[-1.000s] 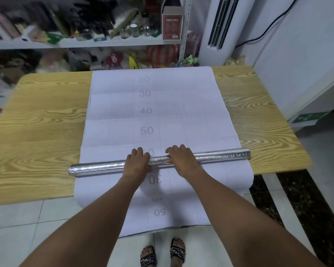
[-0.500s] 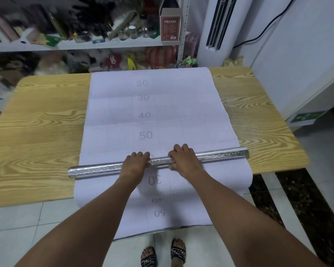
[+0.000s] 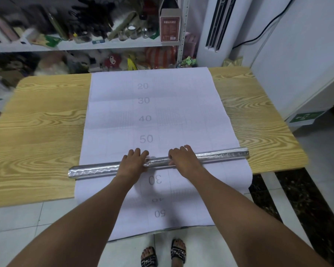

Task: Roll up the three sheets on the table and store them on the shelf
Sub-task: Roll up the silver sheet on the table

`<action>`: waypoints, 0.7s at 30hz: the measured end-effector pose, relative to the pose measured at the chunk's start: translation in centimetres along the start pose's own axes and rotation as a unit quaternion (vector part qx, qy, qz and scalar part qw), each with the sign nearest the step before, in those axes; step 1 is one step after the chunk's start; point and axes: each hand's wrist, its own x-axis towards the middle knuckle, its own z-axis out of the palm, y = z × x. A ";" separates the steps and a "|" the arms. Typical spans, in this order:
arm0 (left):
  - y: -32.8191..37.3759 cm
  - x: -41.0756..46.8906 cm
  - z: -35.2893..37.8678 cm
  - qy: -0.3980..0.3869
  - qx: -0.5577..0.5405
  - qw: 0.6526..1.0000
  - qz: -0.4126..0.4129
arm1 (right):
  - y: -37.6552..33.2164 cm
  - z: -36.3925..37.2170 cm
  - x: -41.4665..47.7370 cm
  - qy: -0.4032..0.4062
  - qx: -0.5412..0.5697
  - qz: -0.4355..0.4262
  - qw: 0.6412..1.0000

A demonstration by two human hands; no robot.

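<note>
Cluttered shelf [image 3: 104, 44] is seen behind the wood-grain worktop [image 3: 37, 132]. White numbered sheet [image 3: 152, 112] is spread along it, with the near end hung over the front edge. Silver roll [image 3: 96, 169] is laid across the sheet near that edge. Left grip [image 3: 132, 163] and right grip [image 3: 183, 160] are pressed on the roll's middle, fingers draped over, not clenched. Material is judged light, thin and springy; a wider hold toward both ends is advised.

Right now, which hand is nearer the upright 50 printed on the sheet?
Left. The left hand rests on the silver roll directly below the 50, just short of it. The right hand rests on the same roll, off to the 50's right.
</note>
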 end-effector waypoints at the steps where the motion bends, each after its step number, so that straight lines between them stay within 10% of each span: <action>1: 0.0 0.0 0.1 0.002 -0.009 1.000 -0.004 | -0.1 0.1 0.0 -0.001 -0.005 0.000 1.000; 21: -1.0 -0.6 0.5 0.028 -0.069 0.997 0.019 | -1.6 -0.7 0.2 -0.042 -0.006 0.089 0.995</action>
